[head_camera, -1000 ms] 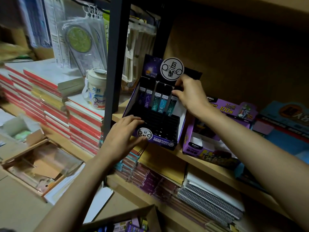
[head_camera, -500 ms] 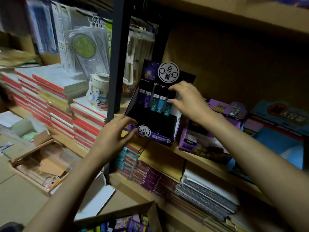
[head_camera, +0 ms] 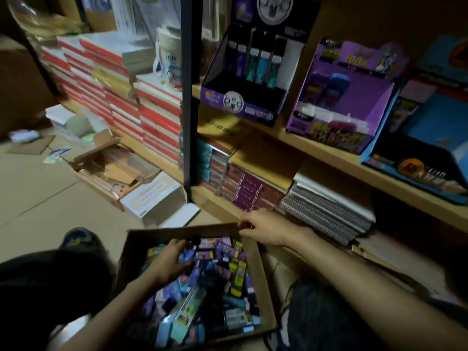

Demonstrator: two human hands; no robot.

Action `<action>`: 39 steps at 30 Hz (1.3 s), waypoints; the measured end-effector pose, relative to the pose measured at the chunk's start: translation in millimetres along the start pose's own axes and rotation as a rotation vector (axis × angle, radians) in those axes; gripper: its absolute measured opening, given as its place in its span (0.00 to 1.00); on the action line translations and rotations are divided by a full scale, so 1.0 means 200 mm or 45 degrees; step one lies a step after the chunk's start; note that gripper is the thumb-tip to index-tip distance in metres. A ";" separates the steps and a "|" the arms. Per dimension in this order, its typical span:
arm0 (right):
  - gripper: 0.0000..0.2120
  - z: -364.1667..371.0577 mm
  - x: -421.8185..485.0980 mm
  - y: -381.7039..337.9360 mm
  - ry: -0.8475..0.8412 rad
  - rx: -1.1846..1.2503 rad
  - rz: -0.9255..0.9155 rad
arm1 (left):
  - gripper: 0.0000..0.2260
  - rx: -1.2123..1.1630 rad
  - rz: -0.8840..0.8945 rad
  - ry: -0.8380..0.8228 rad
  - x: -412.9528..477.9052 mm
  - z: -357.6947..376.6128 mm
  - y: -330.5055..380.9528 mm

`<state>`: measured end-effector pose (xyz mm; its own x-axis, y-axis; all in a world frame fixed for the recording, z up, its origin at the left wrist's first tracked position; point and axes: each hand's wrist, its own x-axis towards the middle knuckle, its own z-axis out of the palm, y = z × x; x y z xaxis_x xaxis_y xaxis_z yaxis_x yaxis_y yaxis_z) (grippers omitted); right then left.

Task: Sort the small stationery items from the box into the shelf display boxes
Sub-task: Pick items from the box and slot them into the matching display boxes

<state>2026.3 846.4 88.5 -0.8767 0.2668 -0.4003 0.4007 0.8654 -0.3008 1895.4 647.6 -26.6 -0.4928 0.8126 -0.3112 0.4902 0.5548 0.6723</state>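
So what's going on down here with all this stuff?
A person is crouched by a shelf, sorting stationery. Their left hand digs among the small packets in a cardboard box on the floor, while the right hand holds its far rim. On the shelf, the black display box holds only a few cases. Blur hides whether the left hand grips anything.

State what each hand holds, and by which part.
The right hand pinches the cardboard box at its far right corner. The left hand lies among the packets; a grip cannot be told.
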 end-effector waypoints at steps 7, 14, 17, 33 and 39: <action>0.11 0.86 0.15 0.14 -0.222 0.455 0.315 | 0.21 -0.218 -0.376 0.069 -0.22 0.48 -0.36; 0.26 1.17 0.18 0.25 -0.114 0.492 0.597 | 0.34 -0.272 -0.522 -0.054 -0.22 0.59 -0.48; 0.32 1.23 0.18 0.24 -0.111 0.450 0.612 | 0.39 -0.110 -0.552 -0.162 -0.21 0.63 -0.46; 0.17 1.30 0.21 0.10 0.308 0.838 0.496 | 0.33 0.021 -0.760 0.075 -0.15 0.67 -0.36; 0.34 1.30 0.28 0.16 0.108 0.622 0.523 | 0.25 0.026 -0.585 -0.211 -0.13 0.59 -0.42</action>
<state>2060.1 779.4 -168.6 -0.6362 0.5852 -0.5028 0.7656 0.3980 -0.5054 1953.3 601.0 -154.1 -0.5413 0.4995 -0.6763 0.2635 0.8646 0.4278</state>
